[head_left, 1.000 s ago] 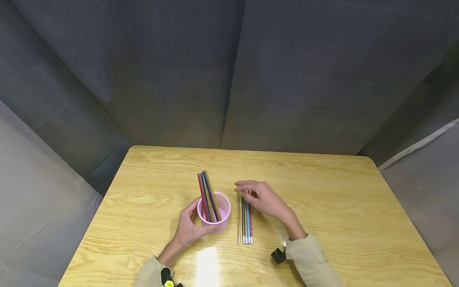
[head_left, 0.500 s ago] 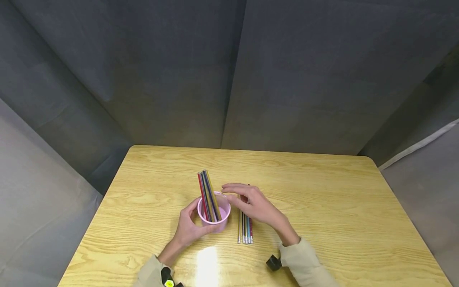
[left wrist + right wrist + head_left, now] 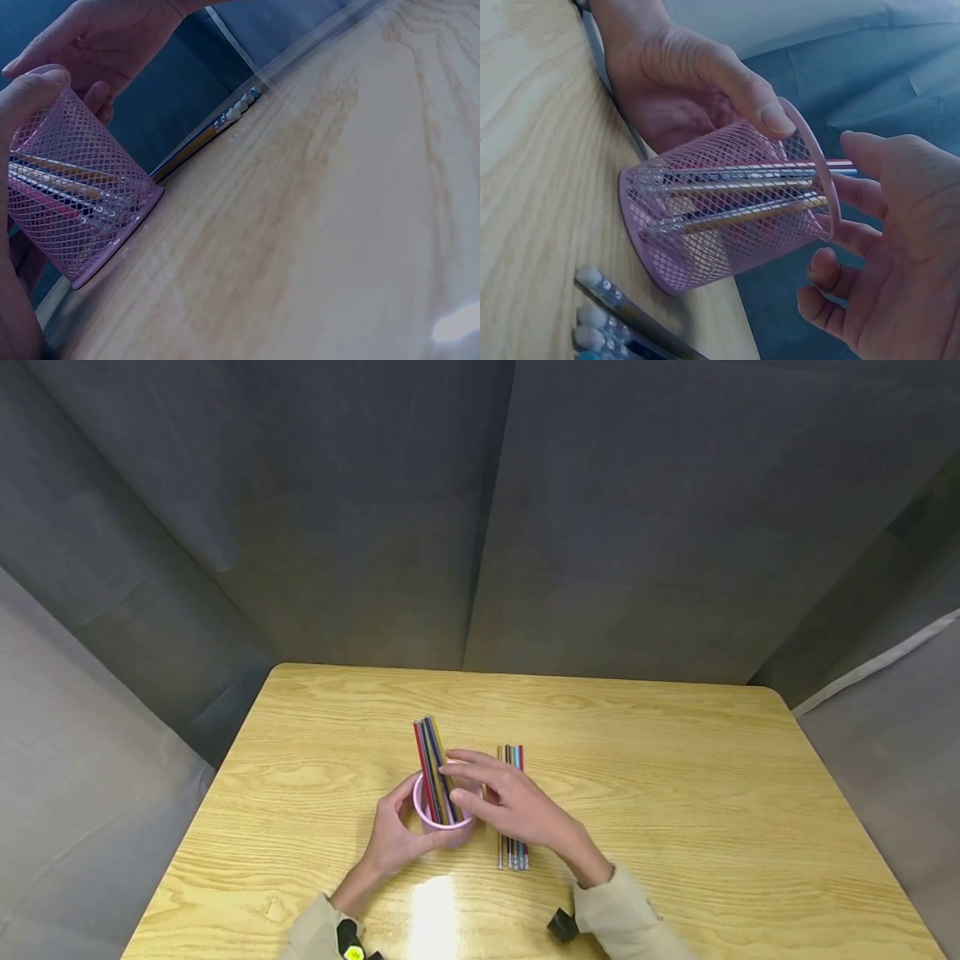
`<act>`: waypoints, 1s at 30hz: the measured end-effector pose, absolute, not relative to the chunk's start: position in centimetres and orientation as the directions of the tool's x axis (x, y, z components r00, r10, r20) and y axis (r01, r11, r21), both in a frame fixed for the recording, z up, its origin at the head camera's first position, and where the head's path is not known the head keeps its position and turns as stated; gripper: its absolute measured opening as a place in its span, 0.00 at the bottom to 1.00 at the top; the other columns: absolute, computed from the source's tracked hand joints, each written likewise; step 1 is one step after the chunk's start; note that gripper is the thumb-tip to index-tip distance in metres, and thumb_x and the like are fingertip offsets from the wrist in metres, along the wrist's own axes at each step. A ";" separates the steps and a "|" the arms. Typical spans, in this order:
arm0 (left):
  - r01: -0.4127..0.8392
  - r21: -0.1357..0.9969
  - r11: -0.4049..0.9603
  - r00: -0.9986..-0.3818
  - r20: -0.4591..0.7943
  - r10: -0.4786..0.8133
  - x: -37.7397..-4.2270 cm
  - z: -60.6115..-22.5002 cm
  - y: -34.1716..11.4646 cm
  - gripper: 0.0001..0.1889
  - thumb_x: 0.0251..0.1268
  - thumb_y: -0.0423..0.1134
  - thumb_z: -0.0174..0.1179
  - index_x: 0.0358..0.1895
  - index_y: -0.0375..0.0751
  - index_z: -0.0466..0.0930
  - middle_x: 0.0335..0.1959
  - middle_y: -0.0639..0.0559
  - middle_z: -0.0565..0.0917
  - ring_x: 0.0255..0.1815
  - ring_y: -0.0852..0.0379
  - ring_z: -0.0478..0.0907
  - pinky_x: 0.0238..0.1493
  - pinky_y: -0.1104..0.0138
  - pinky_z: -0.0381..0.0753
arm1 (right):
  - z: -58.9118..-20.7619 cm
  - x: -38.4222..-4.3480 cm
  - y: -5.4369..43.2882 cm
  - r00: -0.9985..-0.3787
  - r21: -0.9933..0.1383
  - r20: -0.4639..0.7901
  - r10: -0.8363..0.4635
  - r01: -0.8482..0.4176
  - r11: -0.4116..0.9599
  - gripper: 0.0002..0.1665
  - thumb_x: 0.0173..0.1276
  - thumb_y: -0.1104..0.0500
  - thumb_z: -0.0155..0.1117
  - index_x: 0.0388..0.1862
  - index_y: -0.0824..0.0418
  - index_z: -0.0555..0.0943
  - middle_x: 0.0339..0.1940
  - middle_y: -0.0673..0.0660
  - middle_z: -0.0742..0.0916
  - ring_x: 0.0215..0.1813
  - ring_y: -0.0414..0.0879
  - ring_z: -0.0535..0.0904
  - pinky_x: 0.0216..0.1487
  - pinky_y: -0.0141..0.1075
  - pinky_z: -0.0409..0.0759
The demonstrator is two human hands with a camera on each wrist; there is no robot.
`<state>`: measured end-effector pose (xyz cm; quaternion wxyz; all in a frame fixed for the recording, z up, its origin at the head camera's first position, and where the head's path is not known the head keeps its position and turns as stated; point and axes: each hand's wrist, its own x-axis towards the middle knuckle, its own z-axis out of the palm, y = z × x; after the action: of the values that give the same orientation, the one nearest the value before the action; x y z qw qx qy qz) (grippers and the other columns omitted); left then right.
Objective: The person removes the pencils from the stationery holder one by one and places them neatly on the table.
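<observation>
My left hand (image 3: 393, 837) grips the pink mesh pencil cup (image 3: 656, 259), its thumb over the rim. Several pencils (image 3: 424, 752) in red, dark and yellow lean toward the far left side inside the cup, eraser ends down. My right hand (image 3: 510, 797) is over the cup's right side, with fingertips right at the pencils. In the right wrist view its thumb and first fingers extend on either side of the pencil ends, while the last two fingers bend loosely. Just right of the cup, more pencils (image 3: 513, 853) lie side by side on the table, partly covered by the right hand.
The wood-grain table (image 3: 675, 777) reaches back to a dark grey curtain (image 3: 600, 527). Lighter cloth panels (image 3: 75, 760) hang at the sides. A bright glare patch (image 3: 432, 910) shows on the tabletop near the front.
My right hand has moved left from above the loose pencils to the pencils in the cup, uncovering the loose pencils' far ends. My left hand and the cup have stayed put.
</observation>
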<state>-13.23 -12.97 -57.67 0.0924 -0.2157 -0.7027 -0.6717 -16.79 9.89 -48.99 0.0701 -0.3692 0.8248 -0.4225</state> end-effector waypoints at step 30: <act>0.414 0.910 0.026 -0.898 0.404 0.175 -13.2 -57.5 -12.9 0.45 0.45 0.31 0.83 0.72 0.42 0.74 0.65 0.43 0.83 0.66 0.50 0.79 0.71 0.63 0.77 | -49.0 -16.4 9.5 -0.748 -0.735 0.192 -0.635 -0.538 0.412 0.29 0.81 0.42 0.57 0.77 0.46 0.74 0.79 0.50 0.73 0.78 0.50 0.69 0.72 0.55 0.76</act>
<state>-13.18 -12.90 -57.46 0.0896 -0.2074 -0.7105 -0.6665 -16.36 9.45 -49.04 0.0583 -0.3500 0.8381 -0.4144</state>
